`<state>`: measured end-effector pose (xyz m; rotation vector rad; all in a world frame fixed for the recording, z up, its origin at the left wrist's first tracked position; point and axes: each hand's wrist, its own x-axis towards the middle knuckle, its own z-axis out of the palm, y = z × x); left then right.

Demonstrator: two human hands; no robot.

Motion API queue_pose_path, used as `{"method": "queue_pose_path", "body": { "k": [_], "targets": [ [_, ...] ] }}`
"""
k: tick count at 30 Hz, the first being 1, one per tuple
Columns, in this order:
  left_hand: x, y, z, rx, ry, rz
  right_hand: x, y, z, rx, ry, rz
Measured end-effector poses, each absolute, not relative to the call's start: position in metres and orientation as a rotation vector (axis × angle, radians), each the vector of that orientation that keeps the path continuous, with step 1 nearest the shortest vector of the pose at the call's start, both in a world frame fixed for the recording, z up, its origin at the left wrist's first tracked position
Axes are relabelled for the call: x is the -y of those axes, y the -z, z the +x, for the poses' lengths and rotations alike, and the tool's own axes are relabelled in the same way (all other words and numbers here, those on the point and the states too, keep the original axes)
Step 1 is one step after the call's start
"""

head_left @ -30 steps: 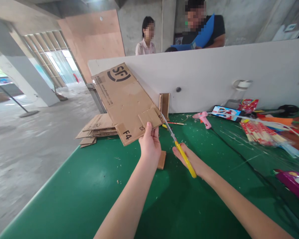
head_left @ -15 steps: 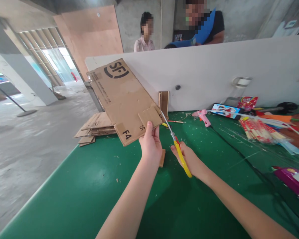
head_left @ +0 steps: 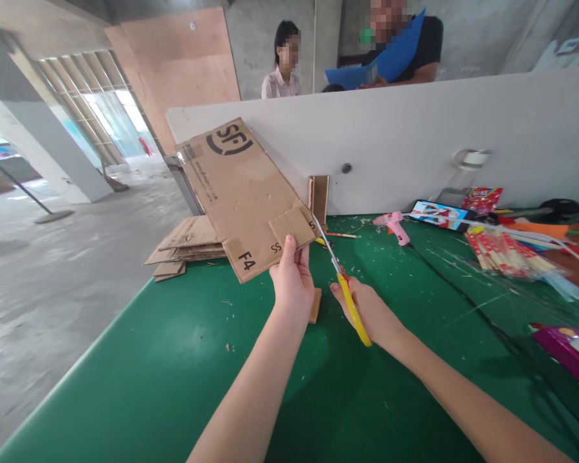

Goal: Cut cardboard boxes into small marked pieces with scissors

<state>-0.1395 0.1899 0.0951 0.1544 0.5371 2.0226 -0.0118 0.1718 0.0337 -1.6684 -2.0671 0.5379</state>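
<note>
L hand (head_left: pixel 293 280) grips card (head_left: pixel 236 186), R hand (head_left: pixel 364 308) scissors (head_left: pixel 350 305), twd far edge of worktop (head_left: pixel 174 373); 1-handed card may flex, so blades (head_left: pixel 332 253) slip.

1. We cannot see most fingers of the bare left hand (head_left: pixel 293 278) behind the flat brown printed cardboard sheet (head_left: pixel 244 202).
2. The sheet's small line of print (head_left: pixel 206 180) is too blurred for us to read.
3. That hand partly hides from us a small brown cardboard piece (head_left: pixel 315 306).
4. The right edge cuts off, for us, a shiny purple-and-white object (head_left: pixel 565 352).
</note>
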Motion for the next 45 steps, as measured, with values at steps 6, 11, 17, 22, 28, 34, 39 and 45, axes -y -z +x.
{"method": "queue_pose_path", "body": {
  "k": [6, 11, 17, 22, 28, 34, 39, 45],
  "targets": [
    [-0.188, -0.094, -0.141, -0.579, -2.017, 0.202, -0.172, -0.035, -0.009, 2.062, -0.614, -1.571],
    [-0.181, -0.092, -0.138, -0.598, -2.027, 0.225, -0.17, -0.037, -0.011, 2.056, -0.622, -1.566],
    [-0.176, -0.099, -0.132, -0.553, -2.0, 0.198, -0.167, -0.037, -0.015, 2.074, -0.43, -1.636],
    [-0.18, -0.097, -0.136, -0.558, -2.002, 0.151, -0.167, -0.039, -0.014, 2.106, -0.378, -1.688],
    [-0.181, -0.089, -0.139, -0.593, -1.98, 0.149, -0.167, -0.038, -0.018, 2.11, -0.472, -1.621],
    [-0.177, -0.088, -0.145, -0.623, -1.979, 0.16, -0.171, -0.031, -0.013, 1.955, -0.702, -1.539],
    [-0.178, -0.087, -0.164, -0.637, -1.989, 0.222, -0.178, -0.038, 0.006, 2.055, -0.643, -1.638],
    [-0.176, -0.08, -0.188, -0.654, -1.987, 0.261, -0.185, -0.044, 0.023, 2.305, -0.182, -1.933]
  ]
}}
